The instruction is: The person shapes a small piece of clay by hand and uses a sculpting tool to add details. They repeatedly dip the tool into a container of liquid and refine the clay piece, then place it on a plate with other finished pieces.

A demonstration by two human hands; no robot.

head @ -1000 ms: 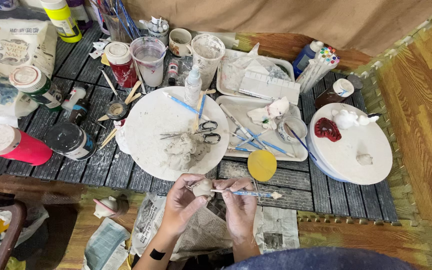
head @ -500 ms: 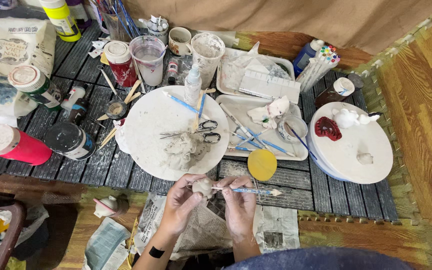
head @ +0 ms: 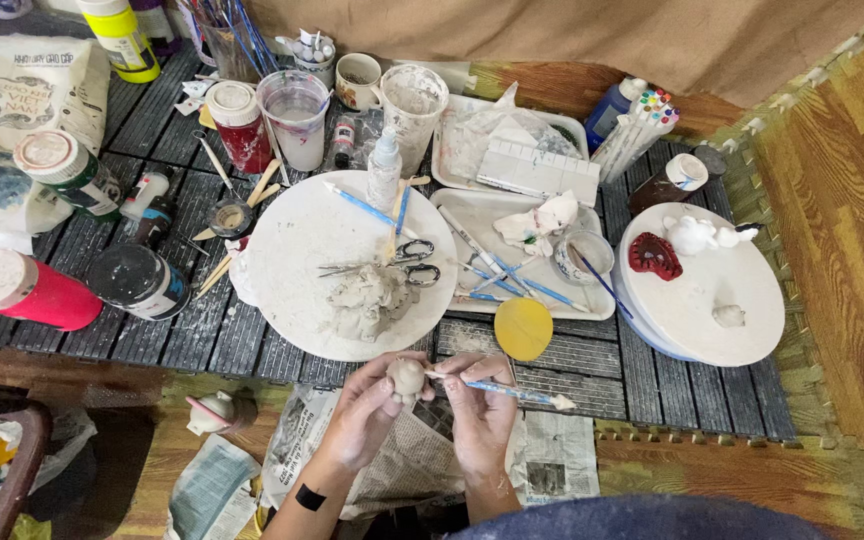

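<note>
My left hand [head: 370, 412] holds a small round lump of grey clay [head: 407, 376] just in front of the low table's near edge. My right hand [head: 479, 410] grips a thin blue-handled modelling tool [head: 512, 392], with its tip against the clay ball. Right behind my hands sits a round white board [head: 292, 240] carrying a pile of grey clay [head: 367, 300], scissors [head: 414, 262] and blue tools.
A dark slatted table [head: 182, 330] holds paint jars, cups, a white tray [head: 592, 305], a yellow disc [head: 523, 328] and a white turntable [head: 722, 280] with small clay pieces and a red shape. Newspaper [head: 552, 460] lies under my hands. A red can [head: 22, 290] lies at the left.
Both hands with the clay ball have shifted a little; the tool now lies flatter, pointing right, with its tip at the clay.
</note>
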